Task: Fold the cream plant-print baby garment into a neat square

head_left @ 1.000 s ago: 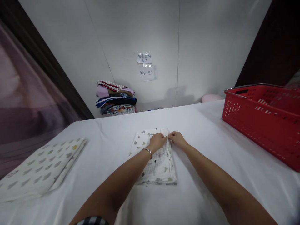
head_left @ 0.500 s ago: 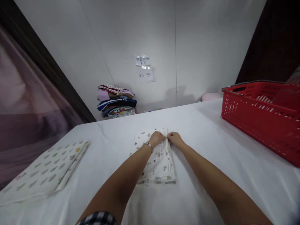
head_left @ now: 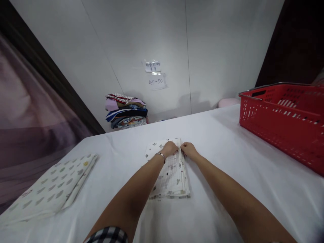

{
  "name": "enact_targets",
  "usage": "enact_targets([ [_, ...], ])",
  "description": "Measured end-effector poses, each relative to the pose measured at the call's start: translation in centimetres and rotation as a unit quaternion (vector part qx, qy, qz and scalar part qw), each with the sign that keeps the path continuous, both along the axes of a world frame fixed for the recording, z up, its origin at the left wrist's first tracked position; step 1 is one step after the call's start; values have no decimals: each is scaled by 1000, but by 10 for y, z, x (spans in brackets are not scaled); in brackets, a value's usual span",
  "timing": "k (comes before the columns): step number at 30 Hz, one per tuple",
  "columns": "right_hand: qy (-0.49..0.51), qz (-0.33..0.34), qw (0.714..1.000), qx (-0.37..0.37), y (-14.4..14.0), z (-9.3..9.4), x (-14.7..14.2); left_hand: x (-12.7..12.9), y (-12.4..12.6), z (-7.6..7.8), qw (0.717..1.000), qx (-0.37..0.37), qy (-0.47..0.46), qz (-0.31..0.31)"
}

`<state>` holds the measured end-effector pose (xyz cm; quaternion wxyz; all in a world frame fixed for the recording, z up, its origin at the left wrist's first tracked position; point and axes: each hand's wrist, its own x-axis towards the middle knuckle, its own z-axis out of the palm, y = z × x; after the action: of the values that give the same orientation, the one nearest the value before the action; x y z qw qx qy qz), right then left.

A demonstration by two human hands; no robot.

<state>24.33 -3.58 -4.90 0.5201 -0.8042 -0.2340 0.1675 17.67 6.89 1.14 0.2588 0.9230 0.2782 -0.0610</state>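
White folded cloth (head_left: 174, 175) with small dark and grey-green sprigs; white table cover (head_left: 227, 162); cream cloth (head_left: 50, 185) with grey-green blotches and one yellow; red slotted basket (head_left: 283, 118); many-coloured clothes pile (head_left: 126, 111); black-and-white checked sleeve (head_left: 108, 235); silver bracelet (head_left: 160, 155).

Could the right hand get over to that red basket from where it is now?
Probably yes: the right hand rests on the folded cloth, and only bare table lies between it and the basket.

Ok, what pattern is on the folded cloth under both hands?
White folded cloth with small scattered dark, plant-like prints; the head view shows it best.
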Motion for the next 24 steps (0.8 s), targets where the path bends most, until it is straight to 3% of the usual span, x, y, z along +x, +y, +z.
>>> enact_targets([
  [6,0,0,1000,6,1,-2,1,-10,-2,8,998,-60,-18,15],
  [10,11,3,1000,11,1,-2,2,-16,-10,3,996,-62,-55,17],
  [16,37,17,999,21,-3,1,2,-25,-19,-6,992,-17,-126,7],
  [24,-12,-11,1000,18,7,13,13,-48,-28,-12,974,46,-211,-74],
])
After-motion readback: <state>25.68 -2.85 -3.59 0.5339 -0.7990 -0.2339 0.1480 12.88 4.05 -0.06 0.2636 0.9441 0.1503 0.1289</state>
